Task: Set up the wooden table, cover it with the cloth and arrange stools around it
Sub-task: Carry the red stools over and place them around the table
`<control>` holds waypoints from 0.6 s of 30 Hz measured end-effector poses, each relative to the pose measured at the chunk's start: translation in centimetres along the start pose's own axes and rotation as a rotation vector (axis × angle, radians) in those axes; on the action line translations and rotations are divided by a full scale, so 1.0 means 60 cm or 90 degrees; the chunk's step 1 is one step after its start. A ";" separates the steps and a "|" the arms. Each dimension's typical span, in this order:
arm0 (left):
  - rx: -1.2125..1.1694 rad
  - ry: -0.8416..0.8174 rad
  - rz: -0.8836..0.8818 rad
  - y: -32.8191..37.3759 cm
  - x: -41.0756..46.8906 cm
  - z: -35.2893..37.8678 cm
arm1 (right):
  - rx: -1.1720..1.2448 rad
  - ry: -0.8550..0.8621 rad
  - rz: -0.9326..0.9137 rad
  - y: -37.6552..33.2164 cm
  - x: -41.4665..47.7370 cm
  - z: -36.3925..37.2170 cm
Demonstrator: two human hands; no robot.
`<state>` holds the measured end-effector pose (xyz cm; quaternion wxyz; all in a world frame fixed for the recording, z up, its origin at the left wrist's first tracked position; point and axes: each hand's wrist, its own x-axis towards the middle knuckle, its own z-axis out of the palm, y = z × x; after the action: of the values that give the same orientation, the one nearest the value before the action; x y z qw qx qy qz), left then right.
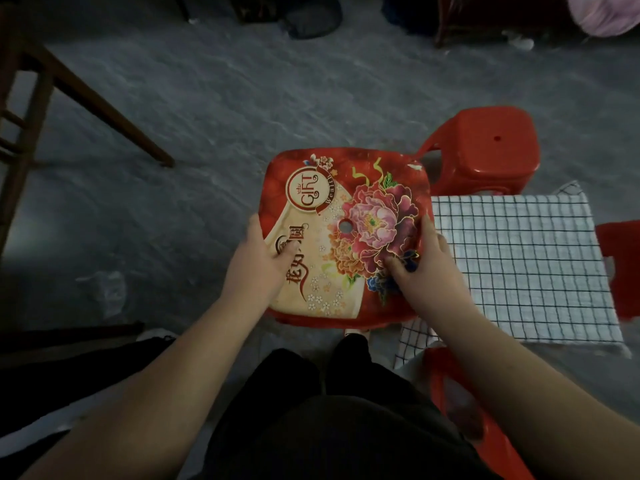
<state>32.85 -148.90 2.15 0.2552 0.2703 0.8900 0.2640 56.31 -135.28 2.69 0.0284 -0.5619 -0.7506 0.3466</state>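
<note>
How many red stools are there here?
4. The flowered stool gripped by the left hand and right hand; a plain stool beyond the checked cloth; a cropped stool at its right; a near stool behind the right forearm. Others may be hidden.

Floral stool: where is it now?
Head view centre: floral stool gripped by left hand and right hand, left of the checked cloth, plain red stool beyond.

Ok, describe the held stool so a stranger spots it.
Find the white checked cloth. At its left edge, the left hand and right hand hold a square red plastic stool. Unlike the plain red stool beyond it, its seat bears a pink peony print and GIFT emblem.
</note>
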 end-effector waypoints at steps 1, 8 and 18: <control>-0.003 0.001 -0.005 -0.003 0.013 0.013 | 0.001 -0.005 0.003 0.008 0.018 0.009; -0.034 -0.040 -0.053 -0.063 0.120 0.113 | 0.023 -0.023 0.035 0.068 0.126 0.122; -0.040 -0.087 -0.109 -0.244 0.253 0.330 | 0.018 -0.054 0.084 0.212 0.271 0.365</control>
<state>28.58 -143.43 -25.92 0.3455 0.2023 0.8817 0.2496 51.37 -130.29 -26.60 -0.0183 -0.5945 -0.7076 0.3814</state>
